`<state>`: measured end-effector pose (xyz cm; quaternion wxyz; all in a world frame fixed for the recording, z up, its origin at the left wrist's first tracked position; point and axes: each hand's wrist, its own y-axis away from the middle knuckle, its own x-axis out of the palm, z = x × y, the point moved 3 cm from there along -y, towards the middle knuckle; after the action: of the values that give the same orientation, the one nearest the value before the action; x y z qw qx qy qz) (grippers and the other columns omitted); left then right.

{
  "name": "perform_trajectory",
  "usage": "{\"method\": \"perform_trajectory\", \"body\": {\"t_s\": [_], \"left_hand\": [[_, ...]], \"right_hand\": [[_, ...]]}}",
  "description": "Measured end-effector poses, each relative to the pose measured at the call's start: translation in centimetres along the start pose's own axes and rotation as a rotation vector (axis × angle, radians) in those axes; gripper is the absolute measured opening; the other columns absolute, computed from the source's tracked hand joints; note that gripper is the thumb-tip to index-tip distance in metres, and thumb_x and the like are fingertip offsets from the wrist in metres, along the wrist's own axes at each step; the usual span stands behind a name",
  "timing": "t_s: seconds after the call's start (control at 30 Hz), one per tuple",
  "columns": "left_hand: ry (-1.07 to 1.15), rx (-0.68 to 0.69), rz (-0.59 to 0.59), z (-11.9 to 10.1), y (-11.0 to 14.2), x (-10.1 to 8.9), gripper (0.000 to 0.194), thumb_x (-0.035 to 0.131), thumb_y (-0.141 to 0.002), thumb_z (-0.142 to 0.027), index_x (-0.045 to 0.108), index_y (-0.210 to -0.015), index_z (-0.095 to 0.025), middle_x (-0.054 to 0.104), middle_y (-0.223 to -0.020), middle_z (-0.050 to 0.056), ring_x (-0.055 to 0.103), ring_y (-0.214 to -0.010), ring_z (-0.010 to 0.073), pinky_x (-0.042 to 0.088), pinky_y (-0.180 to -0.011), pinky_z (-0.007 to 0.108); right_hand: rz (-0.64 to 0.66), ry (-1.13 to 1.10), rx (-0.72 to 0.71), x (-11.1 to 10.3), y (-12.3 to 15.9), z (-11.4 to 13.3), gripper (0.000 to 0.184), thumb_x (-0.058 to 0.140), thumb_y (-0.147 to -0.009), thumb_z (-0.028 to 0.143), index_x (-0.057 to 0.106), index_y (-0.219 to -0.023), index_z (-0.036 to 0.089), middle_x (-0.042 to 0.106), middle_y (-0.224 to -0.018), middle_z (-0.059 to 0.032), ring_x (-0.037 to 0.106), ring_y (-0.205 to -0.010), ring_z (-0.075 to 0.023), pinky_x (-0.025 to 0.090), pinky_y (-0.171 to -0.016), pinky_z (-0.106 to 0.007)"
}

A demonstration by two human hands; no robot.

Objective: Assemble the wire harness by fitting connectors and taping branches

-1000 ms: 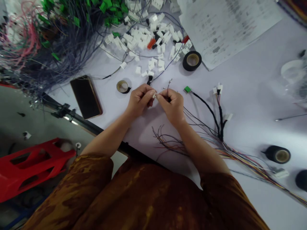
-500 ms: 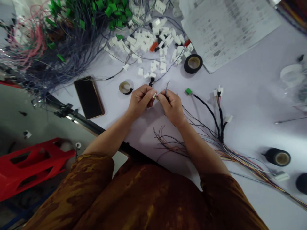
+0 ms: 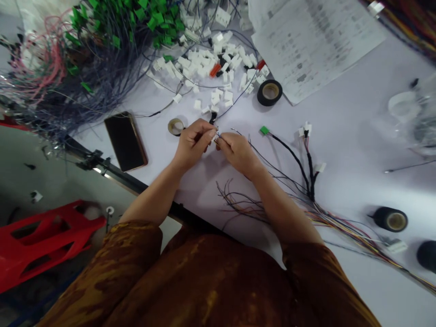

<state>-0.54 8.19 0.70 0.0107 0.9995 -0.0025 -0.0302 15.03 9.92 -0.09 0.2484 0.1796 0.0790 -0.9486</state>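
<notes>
My left hand (image 3: 195,141) is closed in a pinch on a small white connector (image 3: 214,136), which is mostly covered by the fingers. Right beside it, my right hand (image 3: 235,151) pinches a thin wire (image 3: 218,134) at the connector's end; whether the wire sits inside the connector I cannot tell. Loose wire ends (image 3: 235,131) with metal tips lie by the right knuckles. Below and right of the hands runs a wire harness (image 3: 311,193) with black-taped branches, one ending in a green connector (image 3: 264,131).
White connectors (image 3: 216,97) lie heaped beyond the hands, with green-ended wires (image 3: 129,27) at far left. Tape rolls (image 3: 270,92), a small roll (image 3: 175,127), a phone (image 3: 125,141) and printed sheets (image 3: 316,50) surround the work. A red stool (image 3: 51,236) stands below the table edge.
The wire end that stood up between my right fingers is gone from there, and a wire now sits at the connector. My right hand has turned slightly, fingers closer to the left.
</notes>
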Motion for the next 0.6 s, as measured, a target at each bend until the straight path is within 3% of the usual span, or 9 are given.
{"method": "perform_trajectory", "body": {"t_s": [0.13,0.37,0.47,0.6], "left_hand": [[0.061,-0.028,0.028,0.4,-0.3,0.2,0.022,0.071,-0.087,-0.043,0.067,-0.083,-0.021,0.054,-0.057,-0.003,0.046,-0.046,0.0074,0.035,-0.045,0.020],[0.243,-0.137,0.066,1.1,-0.6,0.6,0.030,0.072,-0.084,-0.051,0.068,-0.087,-0.021,0.057,-0.056,-0.003,0.050,-0.046,0.0072,0.037,-0.044,0.018],[0.331,-0.197,0.078,1.3,-0.7,0.6,0.033,0.072,-0.084,-0.052,0.068,-0.087,-0.020,0.056,-0.057,-0.003,0.050,-0.045,0.0064,0.035,-0.043,0.017],[0.378,-0.234,0.062,1.6,-0.9,0.5,0.035,0.071,-0.085,-0.053,0.066,-0.085,-0.018,0.055,-0.058,-0.003,0.047,-0.044,0.0058,0.034,-0.041,0.018]], "right_hand": [[-0.173,-0.238,0.131,-0.5,0.1,-0.4,0.020,0.059,-0.089,0.033,0.061,-0.076,0.019,0.053,-0.068,0.0025,0.044,-0.066,-0.0111,0.038,-0.065,-0.026],[-0.286,-0.455,0.292,-0.8,0.1,-1.0,0.018,0.062,-0.085,0.035,0.060,-0.077,0.020,0.047,-0.065,0.0041,0.039,-0.060,-0.0087,0.034,-0.055,-0.023],[-0.259,-0.471,0.324,-1.2,0.0,-1.2,0.016,0.062,-0.084,0.033,0.057,-0.076,0.021,0.041,-0.059,0.0059,0.035,-0.055,-0.0079,0.031,-0.050,-0.022],[-0.101,-0.456,0.274,-1.5,0.0,-1.2,0.017,0.064,-0.084,0.031,0.056,-0.073,0.020,0.046,-0.061,0.0059,0.036,-0.054,-0.0072,0.031,-0.050,-0.022]]}}
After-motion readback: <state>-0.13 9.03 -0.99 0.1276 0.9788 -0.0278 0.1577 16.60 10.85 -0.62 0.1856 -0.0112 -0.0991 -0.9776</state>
